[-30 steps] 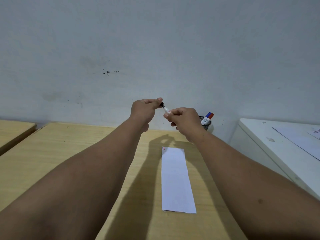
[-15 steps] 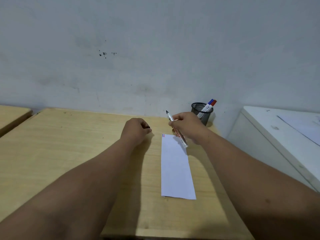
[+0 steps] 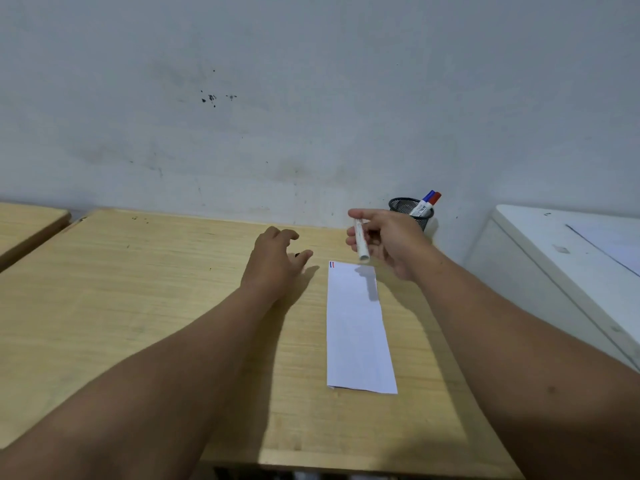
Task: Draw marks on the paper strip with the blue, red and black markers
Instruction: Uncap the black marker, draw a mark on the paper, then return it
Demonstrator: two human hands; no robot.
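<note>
A white paper strip [image 3: 356,327] lies lengthwise on the wooden table [image 3: 138,306], with small blue and red marks at its far left corner. My right hand [image 3: 391,240] hovers above the strip's far end, shut on a white-bodied marker [image 3: 360,242] held nearly upright; its tip is hidden by my fingers. To the left of the strip, my left hand [image 3: 277,259] rests low over the table with its fingers spread. A small black cap [image 3: 297,254] shows between its thumb and fingers. The blue marker [image 3: 428,196] and red marker [image 3: 437,197] stand in a black mesh cup [image 3: 408,209].
The mesh cup stands at the table's far right corner against the grey wall. A white cabinet [image 3: 554,258] with a sheet on top adjoins the table on the right. A second wooden table [image 3: 27,223] is at the far left.
Both hands have come down from in front of the wall to the table. My left hand went from a fist to spread fingers. My right hand turned the marker more upright.
</note>
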